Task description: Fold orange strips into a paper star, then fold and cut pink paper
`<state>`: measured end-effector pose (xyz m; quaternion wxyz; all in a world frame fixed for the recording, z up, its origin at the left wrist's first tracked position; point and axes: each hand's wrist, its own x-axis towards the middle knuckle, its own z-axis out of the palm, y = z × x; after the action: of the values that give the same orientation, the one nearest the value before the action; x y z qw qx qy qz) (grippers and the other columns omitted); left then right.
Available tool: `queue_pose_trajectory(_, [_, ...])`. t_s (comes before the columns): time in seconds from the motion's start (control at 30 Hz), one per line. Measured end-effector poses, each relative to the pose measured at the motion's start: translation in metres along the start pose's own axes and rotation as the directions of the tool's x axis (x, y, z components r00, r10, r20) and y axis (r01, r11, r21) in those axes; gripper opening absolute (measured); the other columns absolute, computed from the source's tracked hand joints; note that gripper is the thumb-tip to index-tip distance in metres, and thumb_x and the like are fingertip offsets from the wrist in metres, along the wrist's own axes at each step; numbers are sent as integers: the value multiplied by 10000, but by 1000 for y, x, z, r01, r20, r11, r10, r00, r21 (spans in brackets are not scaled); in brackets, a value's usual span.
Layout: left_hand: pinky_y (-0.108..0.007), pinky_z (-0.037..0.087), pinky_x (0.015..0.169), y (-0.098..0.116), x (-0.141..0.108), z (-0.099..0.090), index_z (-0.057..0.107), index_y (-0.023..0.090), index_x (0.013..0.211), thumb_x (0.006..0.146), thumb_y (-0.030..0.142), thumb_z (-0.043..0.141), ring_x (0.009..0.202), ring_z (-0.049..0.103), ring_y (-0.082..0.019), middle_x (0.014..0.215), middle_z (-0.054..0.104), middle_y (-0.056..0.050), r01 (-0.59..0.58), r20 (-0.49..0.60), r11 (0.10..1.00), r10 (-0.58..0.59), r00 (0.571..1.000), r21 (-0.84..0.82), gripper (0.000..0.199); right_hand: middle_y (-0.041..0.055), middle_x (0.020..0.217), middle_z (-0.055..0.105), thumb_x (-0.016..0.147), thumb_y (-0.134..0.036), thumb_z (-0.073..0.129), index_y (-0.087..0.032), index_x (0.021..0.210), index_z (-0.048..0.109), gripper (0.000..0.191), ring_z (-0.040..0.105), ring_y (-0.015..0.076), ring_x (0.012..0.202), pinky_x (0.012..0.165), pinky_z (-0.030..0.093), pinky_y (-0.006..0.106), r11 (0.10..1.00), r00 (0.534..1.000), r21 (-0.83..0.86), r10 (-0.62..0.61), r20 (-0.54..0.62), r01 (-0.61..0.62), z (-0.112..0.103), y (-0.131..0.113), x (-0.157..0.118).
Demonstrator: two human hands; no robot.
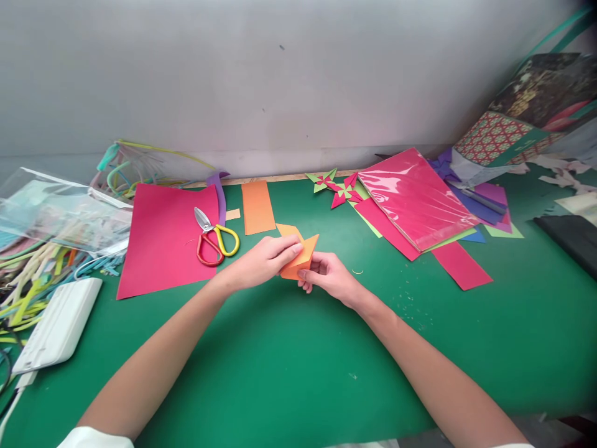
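Observation:
A small orange piece of folded paper (304, 258) is held up between both hands, a little above the green tabletop. My left hand (275, 256) grips it from the left, fingers laid over its upper face. At its lower right corner my right hand (329, 274) pinches it between thumb and fingers. Two pointed flaps stick up from the fold. Behind my left hand lies a flat orange paper strip (259, 208). Scissors (214, 239) with one red and one yellow handle rest on a large red paper sheet (163, 242) to the left.
Folded red and green paper stars (342, 188) lie by the wall. Right of them is a plastic-wrapped pack of red paper (415, 202), with a red strip (461, 266) nearby. A white power bank (58, 323) and tangled coloured strips (28, 280) crowd the left side.

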<state>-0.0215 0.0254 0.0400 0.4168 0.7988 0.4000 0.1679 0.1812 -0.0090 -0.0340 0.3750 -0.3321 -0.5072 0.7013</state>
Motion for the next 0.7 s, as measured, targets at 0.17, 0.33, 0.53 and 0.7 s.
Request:
queue_pose_trajectory(0.17, [-238, 454, 541, -11, -5, -20, 465, 227, 949, 1001, 523, 520, 661, 578, -137, 812, 563, -1, 76, 240, 961, -10, 971, -267, 306, 32, 737, 704, 835, -470, 802, -143, 969, 733, 361, 633, 142, 615, 590, 551, 281, 1000, 1000, 9, 11, 4, -11, 1, -11, -3])
queue_pose_trajectory(0.33, [-227, 406, 503, -13, -4, -13, 455, 224, 934, 980, 518, 564, 607, 468, -110, 784, 491, 12, 49, 178, 945, 10, 984, -322, 317, 34, 740, 708, 829, -476, 805, -146, 994, 740, 375, 633, 147, 615, 592, 553, 287, 1000, 1000, 4, 19, 12, -19, 1, -12, -3])
queue_pose_trajectory(0.53, [-237, 364, 519, -12, 1, 0, 409, 226, 885, 1002, 533, 515, 610, 425, -113, 748, 441, 34, 60, 87, 961, -37, 995, -269, 345, 35, 762, 707, 848, -454, 787, -155, 1013, 745, 344, 639, 153, 644, 593, 557, 284, 1000, 1000, -19, -10, -21, 9, -2, -9, -2])
queue_pose_trajectory(0.7, [-241, 341, 542, -12, 3, 7, 407, 217, 851, 1014, 515, 496, 622, 403, -109, 748, 420, 37, 67, -20, 979, -72, 997, -194, 352, 31, 752, 702, 856, -451, 779, -158, 1016, 733, 337, 645, 155, 644, 583, 560, 281, 999, 999, -35, -32, -39, 30, -5, -6, -1])
